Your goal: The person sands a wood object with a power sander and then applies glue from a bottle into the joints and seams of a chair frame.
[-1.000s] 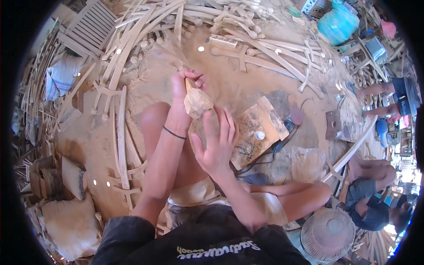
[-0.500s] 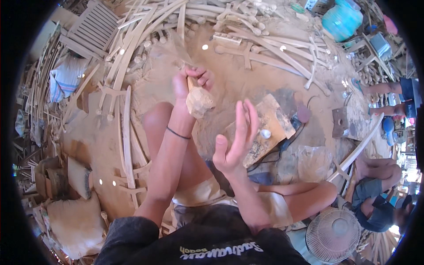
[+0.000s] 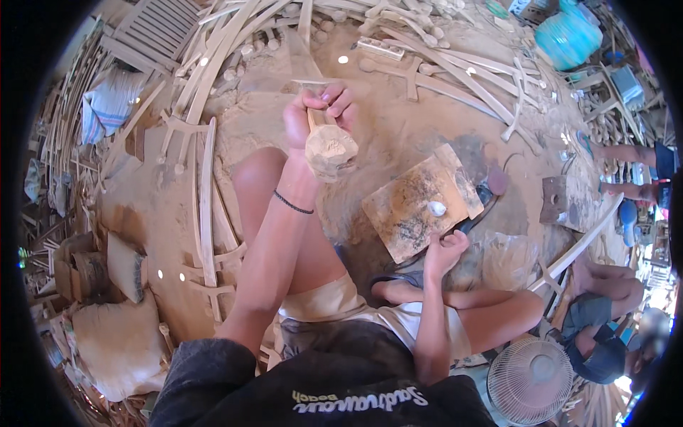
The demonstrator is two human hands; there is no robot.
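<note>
My left hand is closed around the grip of a wooden sword. Its pale, rough-cut knob end points toward me, while the blade stretches away past my fingers, faint and blurred. A dark cord bracelet circles that wrist. To the right, my right hand hangs with its fingers curled in, and nothing shows in them. It is by the near edge of a stained wooden board. On this board sits a small white object. A dark power tool with a round disc lies at the board's far right.
Carved wooden swords and blanks ring the sandy floor. A power strip lies ahead. Sacks stand at left, a fan near right. Another person sits at right, and a person's legs show farther up.
My right hand has dropped from beside the wooden sword to the board's near edge, its spread fingers now curled. The left hand still holds the sword, shifted slightly right in view.
</note>
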